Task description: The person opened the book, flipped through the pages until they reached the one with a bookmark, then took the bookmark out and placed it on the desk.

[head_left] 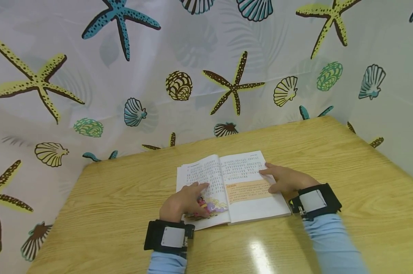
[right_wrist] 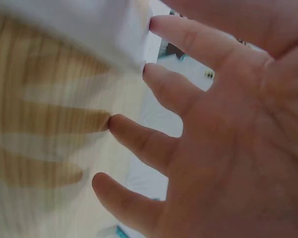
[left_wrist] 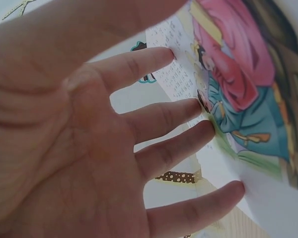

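An open book (head_left: pixel 249 211) lies on the wooden table, with printed text on both pages. On its left page, near the bottom, is a coloured picture (left_wrist: pixel 243 89) of figures in pink and teal clothing; the right page bears an orange text box (head_left: pixel 249 191). My left hand (head_left: pixel 184 201) rests on the left page, its spread fingertips touching the paper around the picture. At the right page's outer edge is my right hand (head_left: pixel 288 178), fingers extended. In the right wrist view some of its fingertips meet the book's edge and another touches the table.
The wooden table (head_left: pixel 124 198) stretches around the book on all sides. Behind it and to the right hangs a white cloth (head_left: pixel 199 45) printed with starfish and shells. Both wrists wear black straps (head_left: pixel 321 201) with white plates, over light blue sleeves.
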`<act>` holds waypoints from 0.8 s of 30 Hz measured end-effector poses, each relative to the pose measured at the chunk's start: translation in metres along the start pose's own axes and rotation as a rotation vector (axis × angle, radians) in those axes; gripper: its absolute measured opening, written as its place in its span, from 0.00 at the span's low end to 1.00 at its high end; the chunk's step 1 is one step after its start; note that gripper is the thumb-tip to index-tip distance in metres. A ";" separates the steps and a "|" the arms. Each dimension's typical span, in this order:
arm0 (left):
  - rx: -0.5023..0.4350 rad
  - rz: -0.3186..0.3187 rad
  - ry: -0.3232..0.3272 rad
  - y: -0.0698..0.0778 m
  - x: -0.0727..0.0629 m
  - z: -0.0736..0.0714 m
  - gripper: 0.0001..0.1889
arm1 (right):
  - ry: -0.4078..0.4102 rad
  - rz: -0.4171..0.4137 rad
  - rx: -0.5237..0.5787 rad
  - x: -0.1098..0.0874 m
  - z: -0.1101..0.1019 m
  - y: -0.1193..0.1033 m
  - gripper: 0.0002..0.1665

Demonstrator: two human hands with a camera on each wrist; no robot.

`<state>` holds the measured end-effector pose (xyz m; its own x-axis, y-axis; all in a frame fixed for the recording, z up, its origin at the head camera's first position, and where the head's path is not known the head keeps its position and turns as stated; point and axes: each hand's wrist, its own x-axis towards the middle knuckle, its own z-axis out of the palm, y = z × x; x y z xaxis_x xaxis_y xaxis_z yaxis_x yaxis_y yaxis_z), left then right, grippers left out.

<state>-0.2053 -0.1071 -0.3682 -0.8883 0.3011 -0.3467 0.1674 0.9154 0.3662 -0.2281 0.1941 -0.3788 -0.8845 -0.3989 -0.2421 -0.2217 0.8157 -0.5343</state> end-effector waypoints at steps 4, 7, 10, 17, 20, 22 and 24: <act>0.004 -0.005 0.001 0.001 0.000 0.000 0.47 | -0.003 0.014 0.031 -0.005 -0.004 0.006 0.40; -0.004 -0.007 0.000 0.002 -0.001 0.000 0.46 | -0.005 0.012 0.032 -0.006 -0.005 0.006 0.40; -0.007 -0.008 -0.002 0.003 -0.001 0.000 0.46 | -0.004 0.006 0.032 -0.006 -0.005 0.005 0.40; 0.001 -0.001 0.001 0.003 -0.001 0.000 0.46 | 0.003 0.013 0.040 -0.006 -0.005 0.004 0.42; 0.002 -0.001 -0.001 0.003 0.000 0.000 0.46 | 0.000 0.031 0.039 -0.006 -0.005 0.005 0.43; 0.001 -0.002 -0.002 0.003 0.000 0.000 0.46 | -0.002 0.036 0.022 -0.006 -0.006 0.005 0.41; -0.001 -0.003 -0.004 0.003 0.000 0.000 0.46 | -0.004 0.037 -0.004 -0.005 -0.006 0.005 0.40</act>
<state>-0.2047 -0.1046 -0.3670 -0.8871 0.2995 -0.3512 0.1641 0.9158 0.3665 -0.2272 0.2029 -0.3754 -0.8904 -0.3702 -0.2650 -0.1904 0.8316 -0.5218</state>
